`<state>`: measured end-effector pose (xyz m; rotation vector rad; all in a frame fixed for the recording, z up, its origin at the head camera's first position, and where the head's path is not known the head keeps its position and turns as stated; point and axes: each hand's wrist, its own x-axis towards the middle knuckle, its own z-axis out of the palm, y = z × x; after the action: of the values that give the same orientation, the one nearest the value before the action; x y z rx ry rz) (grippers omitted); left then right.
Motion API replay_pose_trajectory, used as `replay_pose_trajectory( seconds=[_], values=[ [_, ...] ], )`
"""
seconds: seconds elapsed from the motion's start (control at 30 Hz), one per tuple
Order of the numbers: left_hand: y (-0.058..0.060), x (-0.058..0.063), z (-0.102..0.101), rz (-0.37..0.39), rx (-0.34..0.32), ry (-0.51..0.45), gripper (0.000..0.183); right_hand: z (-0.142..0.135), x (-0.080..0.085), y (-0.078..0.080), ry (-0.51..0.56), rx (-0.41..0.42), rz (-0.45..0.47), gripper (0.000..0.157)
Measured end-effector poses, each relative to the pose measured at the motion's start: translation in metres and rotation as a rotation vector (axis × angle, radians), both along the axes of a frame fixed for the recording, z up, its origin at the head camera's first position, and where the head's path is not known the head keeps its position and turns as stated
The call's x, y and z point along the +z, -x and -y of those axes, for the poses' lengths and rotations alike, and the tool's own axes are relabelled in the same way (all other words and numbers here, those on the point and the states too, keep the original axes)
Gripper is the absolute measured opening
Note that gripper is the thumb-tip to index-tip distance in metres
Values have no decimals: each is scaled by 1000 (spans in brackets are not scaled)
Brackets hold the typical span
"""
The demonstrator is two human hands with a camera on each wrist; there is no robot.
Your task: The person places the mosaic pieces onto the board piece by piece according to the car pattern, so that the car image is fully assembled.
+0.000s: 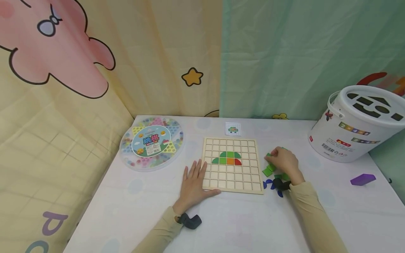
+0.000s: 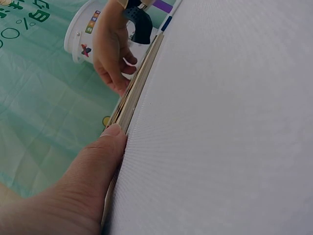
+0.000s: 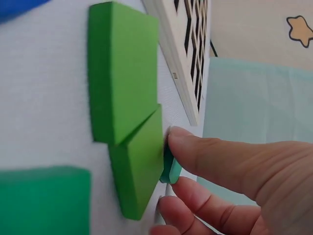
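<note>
A square pale wooden grid board (image 1: 227, 184) is laid flat on the white-covered bench (image 1: 240, 225). Two adjoining rows of its cells are partly filled by flat coloured pieces (image 1: 230, 154): a light green square between two green quarter-rounds in the upper row; a green quarter-round, a light green square, an orange square and a red quarter-round, left to right, in the lower.

The near left corner of the board is bordered by the left hand (image 1: 195, 182); its fingers are extended and spread at the left edge, its thumb is laid along the near edge, and nothing is enclosed by its grip.

The right hand (image 1: 284, 162) is placed just beside the board's right edge. In its grip a small teal-green piece (image 3: 172, 172) is pinched between thumb and fingertips. Flat light green pieces (image 3: 134, 73) are scattered close by on the bench, with small curved blue pieces (image 1: 269, 181) nearer the wearer.

A small white card printed with a coloured grid figure (image 1: 233, 129) is set beyond the board's far edge. A round clear plastic case of coloured game pieces (image 1: 151, 143) is seen at left; a white plastic bucket with a lid of shaped holes (image 1: 338, 137) and a purple block (image 1: 362, 179) are seen at right.
</note>
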<state>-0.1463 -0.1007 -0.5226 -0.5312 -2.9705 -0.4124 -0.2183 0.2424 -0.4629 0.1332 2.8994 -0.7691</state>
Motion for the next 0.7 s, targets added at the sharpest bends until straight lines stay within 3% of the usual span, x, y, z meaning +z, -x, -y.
replay_pose_trajectory(
  seconds=[0.5, 0.7],
  values=[
    [1, 0, 0, 9, 0, -9, 113, 0, -2, 6, 98, -17, 35, 36],
    [0, 0, 0, 7, -2, -9, 112, 1, -3, 6, 71, -9, 13, 38]
  ],
)
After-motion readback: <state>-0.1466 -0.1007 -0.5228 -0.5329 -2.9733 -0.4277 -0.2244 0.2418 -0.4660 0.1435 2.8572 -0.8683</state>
